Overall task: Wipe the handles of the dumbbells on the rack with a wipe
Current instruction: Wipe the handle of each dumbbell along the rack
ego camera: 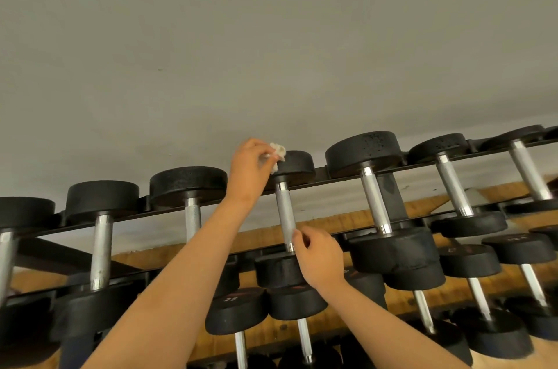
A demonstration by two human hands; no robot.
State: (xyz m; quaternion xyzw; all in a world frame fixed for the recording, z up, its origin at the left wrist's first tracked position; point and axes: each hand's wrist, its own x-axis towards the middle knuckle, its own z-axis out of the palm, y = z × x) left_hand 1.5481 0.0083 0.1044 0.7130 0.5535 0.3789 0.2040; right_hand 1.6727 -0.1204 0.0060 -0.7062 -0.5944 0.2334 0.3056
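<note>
A black rack (332, 173) holds a row of black dumbbells with silver handles on its top tier. My left hand (249, 169) is raised at the far end of the middle dumbbell (297, 164) and pinches a crumpled white wipe (277, 154) against its far head. My right hand (320, 257) is at the near end of that dumbbell's handle (285, 213), fingertips touching the metal just above the near head (279, 273). The left forearm hides the lower part of the neighbouring handle (192, 217).
More dumbbells (379, 196) stand left and right on the top tier, and a lower tier (238, 312) of dumbbells lies below my arms. A grey wall (271, 36) rises behind the rack, with a wooden floor (422, 211) showing between the bars.
</note>
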